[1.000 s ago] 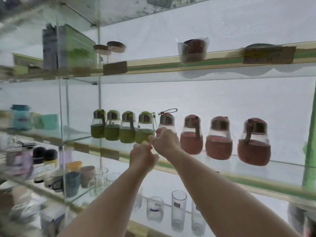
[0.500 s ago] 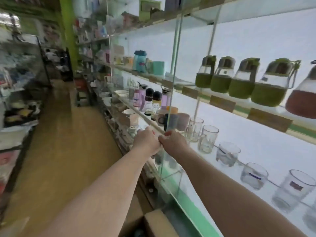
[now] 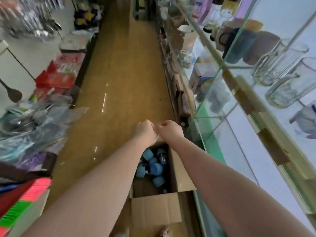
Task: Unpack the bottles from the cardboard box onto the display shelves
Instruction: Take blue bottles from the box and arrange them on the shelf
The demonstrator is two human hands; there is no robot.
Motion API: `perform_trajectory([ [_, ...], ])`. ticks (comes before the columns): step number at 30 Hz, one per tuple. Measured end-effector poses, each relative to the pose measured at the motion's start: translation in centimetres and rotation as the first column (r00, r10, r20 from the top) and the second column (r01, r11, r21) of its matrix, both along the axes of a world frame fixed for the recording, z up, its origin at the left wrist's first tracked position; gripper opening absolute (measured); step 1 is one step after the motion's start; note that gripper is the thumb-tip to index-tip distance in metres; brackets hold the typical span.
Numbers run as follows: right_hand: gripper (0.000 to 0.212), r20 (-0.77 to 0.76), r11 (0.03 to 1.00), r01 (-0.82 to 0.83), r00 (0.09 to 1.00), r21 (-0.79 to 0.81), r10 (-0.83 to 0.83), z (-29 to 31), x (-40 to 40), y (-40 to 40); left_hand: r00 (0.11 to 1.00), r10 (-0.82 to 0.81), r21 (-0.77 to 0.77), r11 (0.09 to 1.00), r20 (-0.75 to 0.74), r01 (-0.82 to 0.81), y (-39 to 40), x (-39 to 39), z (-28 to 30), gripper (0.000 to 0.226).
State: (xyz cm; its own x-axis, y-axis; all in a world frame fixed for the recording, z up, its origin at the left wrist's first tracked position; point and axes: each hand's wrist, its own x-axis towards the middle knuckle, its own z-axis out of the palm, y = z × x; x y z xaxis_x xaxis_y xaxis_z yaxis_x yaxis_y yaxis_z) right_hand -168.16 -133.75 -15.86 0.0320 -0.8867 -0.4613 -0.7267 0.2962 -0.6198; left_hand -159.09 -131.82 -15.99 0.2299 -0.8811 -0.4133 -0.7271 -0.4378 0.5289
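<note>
Hovering over the open cardboard box (image 3: 177,170) on the floor: left hand (image 3: 145,132) and right hand (image 3: 171,130), knuckles touching, each grip curled closed, empty. Blue-capped bottles (image 3: 153,165) inside box; glass shelves (image 3: 242,93) right of box.

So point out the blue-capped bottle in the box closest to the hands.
The blue cap uppermost in the cardboard box, just below the left wrist; the others lie nearer the camera.
</note>
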Motion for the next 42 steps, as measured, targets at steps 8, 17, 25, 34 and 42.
perform_trajectory([
  [8,0.034,0.027,0.991,-0.053,0.998,0.119,0.05,-8.1,0.9,-0.2,0.994,0.105,0.118,0.988,-0.013,-0.103,0.1,1.6,-7.9,0.03],
  [17,0.015,-0.022,0.955,0.055,0.998,0.292,-0.051,-27.4,-1.0,-0.7,0.998,0.067,0.213,0.975,-0.002,-0.065,-0.7,3.6,-25.7,0.032],
  [25,0.04,-0.112,0.927,0.081,0.993,0.365,-0.043,-49.9,-1.1,-0.2,0.998,0.053,0.298,0.954,-0.042,-0.038,-0.8,3.8,-48.6,0.037],
  [34,0.044,-0.093,0.896,0.327,0.945,0.299,-0.314,-64.4,-2.5,-2.8,0.993,-0.004,0.211,0.977,-0.119,0.029,-4.0,0.8,-62.8,0.041],
  [42,0.051,0.031,0.741,0.582,0.779,0.336,-0.626,-68.6,-3.6,-3.9,0.981,0.031,0.216,0.976,-0.194,0.012,-6.5,-1.8,-66.3,0.075],
])
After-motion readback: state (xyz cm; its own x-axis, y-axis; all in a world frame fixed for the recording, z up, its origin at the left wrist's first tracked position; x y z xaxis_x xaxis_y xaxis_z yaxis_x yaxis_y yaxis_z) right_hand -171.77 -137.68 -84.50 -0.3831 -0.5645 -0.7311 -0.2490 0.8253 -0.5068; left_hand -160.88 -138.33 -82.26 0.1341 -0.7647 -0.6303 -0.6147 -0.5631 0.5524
